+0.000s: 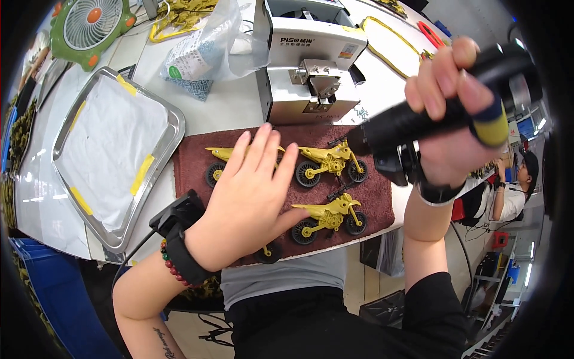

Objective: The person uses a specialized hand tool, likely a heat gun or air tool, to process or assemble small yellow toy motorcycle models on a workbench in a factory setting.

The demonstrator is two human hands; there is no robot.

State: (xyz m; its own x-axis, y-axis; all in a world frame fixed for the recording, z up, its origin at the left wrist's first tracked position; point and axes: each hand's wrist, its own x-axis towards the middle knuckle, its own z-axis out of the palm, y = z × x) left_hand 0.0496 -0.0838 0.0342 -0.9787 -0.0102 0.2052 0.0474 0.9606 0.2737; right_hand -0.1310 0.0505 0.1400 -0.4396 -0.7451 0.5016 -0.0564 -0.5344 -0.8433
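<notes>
**Electric screwdriver raised over four yellow toy motorcycles**

The right hand (451, 113) is closed around a black electric screwdriver (430, 116) with a yellow band near its far end, held up above the right edge of the work. Its long axis runs left to right, tilted up toward the right, with the working end pointing left and slightly down.

The left hand (254, 197) lies open and flat, fingers spread, gripping nothing; it presses on the toy motorcycles under it.

Four yellow toy motorcycles show on the dark red towel (376, 197). One (332, 163) lies just left of the screwdriver's tip, one (329, 216) nearer the person below it, both lengthwise left to right with front wheels to the right. A third (218, 161) lies far left, partly under the fingers. Of the fourth only a black wheel (269, 252) shows below the palm.

Beyond the towel stands one white-and-grey screw feeder machine (311, 60). One metal tray (173, 128) lies left, one green fan (92, 24) far left.
</notes>
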